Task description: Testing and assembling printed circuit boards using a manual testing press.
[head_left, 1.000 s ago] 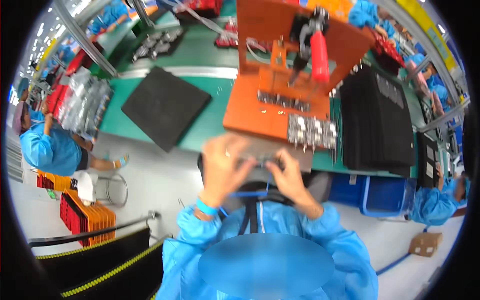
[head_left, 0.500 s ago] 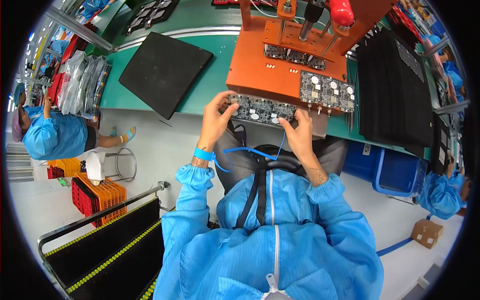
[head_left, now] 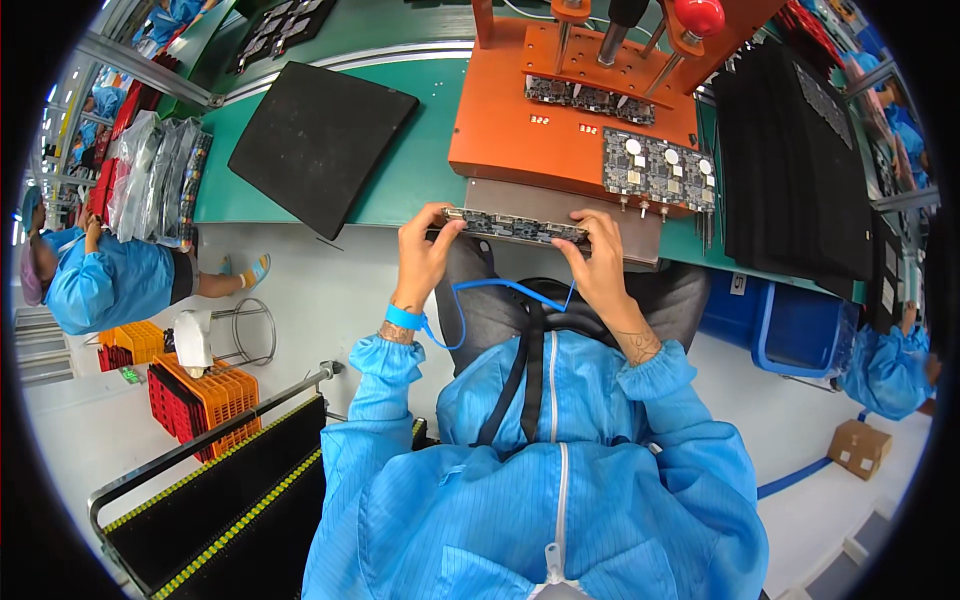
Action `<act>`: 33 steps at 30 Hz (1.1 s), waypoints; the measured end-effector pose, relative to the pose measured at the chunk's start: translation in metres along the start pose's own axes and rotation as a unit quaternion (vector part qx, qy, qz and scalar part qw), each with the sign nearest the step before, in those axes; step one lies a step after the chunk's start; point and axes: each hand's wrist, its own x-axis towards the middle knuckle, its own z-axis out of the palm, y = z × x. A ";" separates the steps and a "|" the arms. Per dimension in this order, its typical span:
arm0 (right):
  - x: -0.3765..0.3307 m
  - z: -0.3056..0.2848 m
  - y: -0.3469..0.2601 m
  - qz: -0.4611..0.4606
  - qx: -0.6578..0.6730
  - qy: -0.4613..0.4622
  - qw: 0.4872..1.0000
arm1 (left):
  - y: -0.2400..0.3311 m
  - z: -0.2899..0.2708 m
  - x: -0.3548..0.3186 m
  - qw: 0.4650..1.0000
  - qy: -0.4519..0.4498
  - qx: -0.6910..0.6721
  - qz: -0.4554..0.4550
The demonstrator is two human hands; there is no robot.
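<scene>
A circuit board panel (head_left: 510,227) is held between my two hands, tilted so that it shows nearly edge-on. My left hand (head_left: 425,250) pinches its left end, and my right hand (head_left: 598,262) grips the right end with thumb and fingers. Beyond it stands an orange press fixture (head_left: 500,130) with a red-knobbed lever (head_left: 699,16). Under the fixture's upper plate sits another board panel (head_left: 590,100). One more panel (head_left: 658,170), with round white stickers, lies on the right front of the fixture. A blue wrist strap (head_left: 405,314) circles my left wrist.
A black foam sheet (head_left: 322,145) lies on the green bench (head_left: 225,190) to the left; black foam sheets (head_left: 785,180) are stacked at right. Below the bench is a blue bin (head_left: 805,330). A black rack (head_left: 230,500) and orange crates (head_left: 215,400) stand lower left. Co-workers sit at both sides.
The held board panel has tilted from showing its face to nearly edge-on, and it has come slightly lower in view, toward me. Both hands keep their hold.
</scene>
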 end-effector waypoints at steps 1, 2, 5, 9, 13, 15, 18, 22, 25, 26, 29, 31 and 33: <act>0.003 0.000 -0.001 0.001 0.000 0.000 1.000 | 0.001 -0.007 0.005 0.999 -0.038 0.010 -0.009; 0.005 -0.001 -0.003 -0.001 0.000 -0.005 1.000 | 0.004 -0.011 0.005 0.997 -0.076 0.020 -0.020; -0.003 0.002 0.004 -0.037 0.015 -0.007 0.999 | 0.003 -0.008 -0.002 0.997 -0.037 0.064 0.019; -0.005 -0.001 0.003 -0.090 0.044 0.001 0.995 | 0.010 0.014 -0.023 0.994 0.053 0.018 0.090; -0.002 0.009 -0.009 0.022 -0.024 0.037 0.999 | -0.006 0.018 -0.010 0.997 0.059 0.044 0.000; -0.003 0.011 -0.013 0.063 -0.017 0.044 0.997 | 0.004 0.021 -0.009 0.998 0.066 0.013 0.004; -0.002 0.012 -0.015 0.111 -0.012 0.042 0.993 | 0.008 0.022 0.000 0.998 0.068 0.019 -0.007; 0.001 0.015 -0.013 0.123 -0.011 0.044 0.991 | 0.012 0.019 0.001 0.997 0.046 0.056 -0.035; 0.009 0.018 -0.009 0.122 -0.010 0.050 0.991 | 0.017 0.023 0.016 0.992 0.028 0.102 -0.067; 0.017 0.022 -0.005 0.128 -0.050 0.064 0.988 | 0.020 0.026 0.023 0.986 0.020 0.142 -0.081; 0.009 0.025 -0.003 0.064 -0.077 0.121 0.988 | -0.001 0.025 0.014 0.994 0.044 0.096 0.020; -0.007 0.013 -0.009 0.036 0.085 0.069 0.993 | -0.013 0.015 -0.015 0.998 0.035 0.058 0.013; -0.017 0.000 -0.004 -0.102 0.020 0.039 0.994 | -0.016 0.004 -0.038 0.991 0.018 0.071 0.109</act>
